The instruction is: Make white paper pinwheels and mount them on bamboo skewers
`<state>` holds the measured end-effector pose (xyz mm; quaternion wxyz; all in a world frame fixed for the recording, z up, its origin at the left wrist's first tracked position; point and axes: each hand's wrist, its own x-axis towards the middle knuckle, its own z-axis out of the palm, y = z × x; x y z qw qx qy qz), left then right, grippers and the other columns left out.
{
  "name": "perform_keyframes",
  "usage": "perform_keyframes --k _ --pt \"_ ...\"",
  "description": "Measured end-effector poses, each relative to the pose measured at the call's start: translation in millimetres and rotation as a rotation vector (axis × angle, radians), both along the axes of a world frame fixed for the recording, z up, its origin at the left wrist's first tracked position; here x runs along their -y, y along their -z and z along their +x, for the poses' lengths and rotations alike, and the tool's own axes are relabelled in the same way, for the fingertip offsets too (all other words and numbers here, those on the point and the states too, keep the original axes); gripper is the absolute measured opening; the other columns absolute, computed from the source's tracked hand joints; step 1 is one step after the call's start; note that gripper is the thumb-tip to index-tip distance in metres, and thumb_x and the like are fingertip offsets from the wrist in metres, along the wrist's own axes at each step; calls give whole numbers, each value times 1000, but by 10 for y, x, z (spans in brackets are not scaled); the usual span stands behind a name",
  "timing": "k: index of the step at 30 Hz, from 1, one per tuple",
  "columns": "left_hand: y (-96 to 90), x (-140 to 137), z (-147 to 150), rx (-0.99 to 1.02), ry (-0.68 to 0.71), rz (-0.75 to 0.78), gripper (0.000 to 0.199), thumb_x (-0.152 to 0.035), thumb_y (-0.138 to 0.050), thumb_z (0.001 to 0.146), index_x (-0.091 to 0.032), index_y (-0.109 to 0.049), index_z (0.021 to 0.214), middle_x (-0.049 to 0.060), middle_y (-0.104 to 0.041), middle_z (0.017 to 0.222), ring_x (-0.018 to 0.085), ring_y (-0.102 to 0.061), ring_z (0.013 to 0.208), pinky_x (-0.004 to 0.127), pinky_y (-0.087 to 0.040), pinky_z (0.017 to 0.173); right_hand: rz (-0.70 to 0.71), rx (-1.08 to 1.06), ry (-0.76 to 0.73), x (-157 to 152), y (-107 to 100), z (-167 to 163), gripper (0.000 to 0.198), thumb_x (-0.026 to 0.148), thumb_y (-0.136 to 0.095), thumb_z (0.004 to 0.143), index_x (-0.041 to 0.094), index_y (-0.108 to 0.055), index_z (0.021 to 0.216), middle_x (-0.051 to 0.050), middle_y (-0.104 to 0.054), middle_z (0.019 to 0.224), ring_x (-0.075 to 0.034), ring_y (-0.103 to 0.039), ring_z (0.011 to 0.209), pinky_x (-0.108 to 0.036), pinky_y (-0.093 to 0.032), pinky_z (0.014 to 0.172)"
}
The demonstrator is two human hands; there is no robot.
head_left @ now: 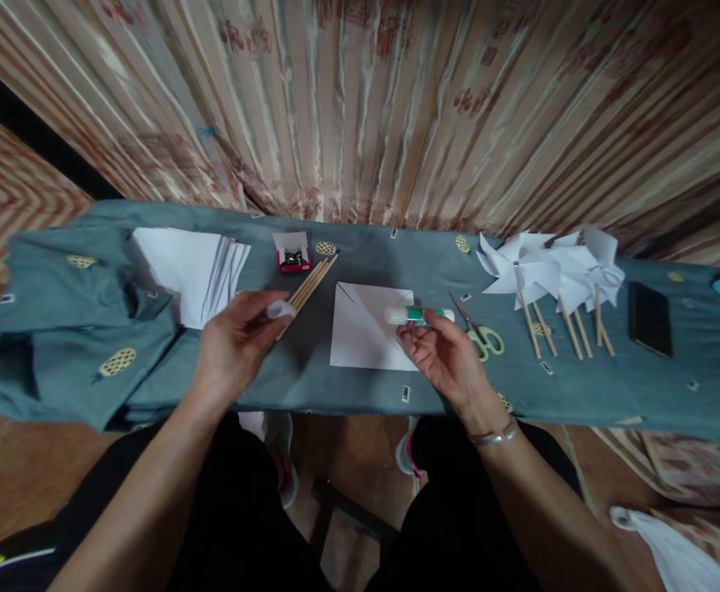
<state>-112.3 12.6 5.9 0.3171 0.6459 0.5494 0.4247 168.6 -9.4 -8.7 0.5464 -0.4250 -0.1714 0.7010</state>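
Glue stick (416, 316) is pinched in the right hand (450, 352) over the paper (363, 333), likely held near its end to keep the white tip (392, 316) free. The left hand (235, 339), well apart, pinches a small white cap (280, 309). Sticks (314, 282) and scissors (485, 341) lie close by; the right hand hides some paper.

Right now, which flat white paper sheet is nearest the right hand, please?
The diagonally marked sheet beneath the glue stick; the other sheets lie stacked at left.
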Motion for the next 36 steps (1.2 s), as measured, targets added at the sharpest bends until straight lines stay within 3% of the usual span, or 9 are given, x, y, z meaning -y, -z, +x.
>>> perform_keyframes --k 2,5,8,11,14,36 --pt "18 47 226 82 122 -62 31 -32 -68 80 -19 -68 108 5 -67 104 15 -66 86 28 -55 76 4 10 -20 16 -7 -37 24 37 -82 65 20 -68 75 1 -73 69 -12 -70 65 -23 -60 73" --pt "51 101 470 125 193 -142 43 -30 -73 75 -18 -61 115 4 -69 97 15 -67 79 30 -56 74 50 50 -24 47 -18 -89 24 37 -83 66 20 -70 78 2 -73 70 -12 -70 65 -23 -60 71" --pt "64 127 584 41 235 -122 33 -29 -75 72 -18 -61 99 1 -69 86 15 -66 72 28 -55 66 90 89 -48 81 -40 -127 26 35 -84 65 20 -72 82 2 -74 75 -11 -70 66 -21 -60 70" --pt "69 135 618 -123 287 -50 20 -26 -75 74 -18 -62 88 0 -67 80 15 -64 69 27 -52 63 94 87 -47 114 -70 -149 27 31 -87 61 20 -74 81 2 -75 78 -10 -70 65 -18 -60 69" --pt "82 139 623 -197 303 33 19 -22 -72 76 -18 -65 93 1 -67 81 14 -63 69 27 -51 64 110 119 -45 140 -82 -153 27 29 -88 58 20 -74 80 3 -75 78 -10 -70 68 -18 -61 69" --pt "66 160 638 -238 351 199 18 -23 -70 80 -19 -67 98 5 -71 91 21 -64 88 35 -53 78 101 235 -80 179 -15 -172 26 28 -87 60 19 -74 81 -1 -74 80 -15 -70 72 -29 -62 73"
